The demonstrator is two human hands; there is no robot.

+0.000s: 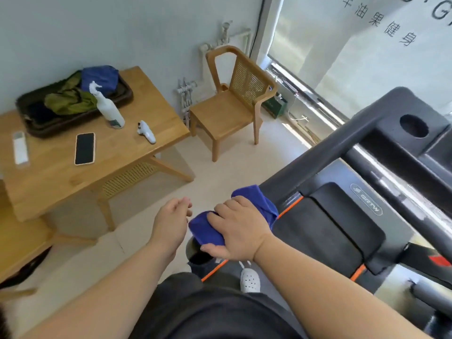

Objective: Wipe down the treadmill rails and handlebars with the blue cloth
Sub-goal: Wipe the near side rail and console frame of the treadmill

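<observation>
the right hand (238, 230) lies palm down on the blue cloth (220, 222) and presses it onto the near end of the left handlebar (325, 152) of the treadmill (342, 228). the fingers are curled over the cloth and grip it against the bar, so the cloth is wrapped partly around the end of the rail, with one fold hanging toward the orange trim (289, 207). the left hand (171, 221) floats just beside the cloth, apart from it, with the fingers loosely bent and nothing in them.

the step in hand seems to be the wiping of this handlebar, beginning at its near tip. to do it well, i think the hand should keep the cloth folded around the bar, so that top, sides and underside are all touched, and then slide along the bar toward the console (415, 133) in one slow stroke with even pressure. the loose fold may catch or slip off, so it is better to gather it under the palm first. the free hand could steady the body or hold the bar end.

on the wooden table (137, 152), well apart, stand a spray bottle (108, 108), a phone (84, 148) and a dark tray (36, 123) with other cloths. the far rail is not visible as wiped or not; i cannot tell.
</observation>
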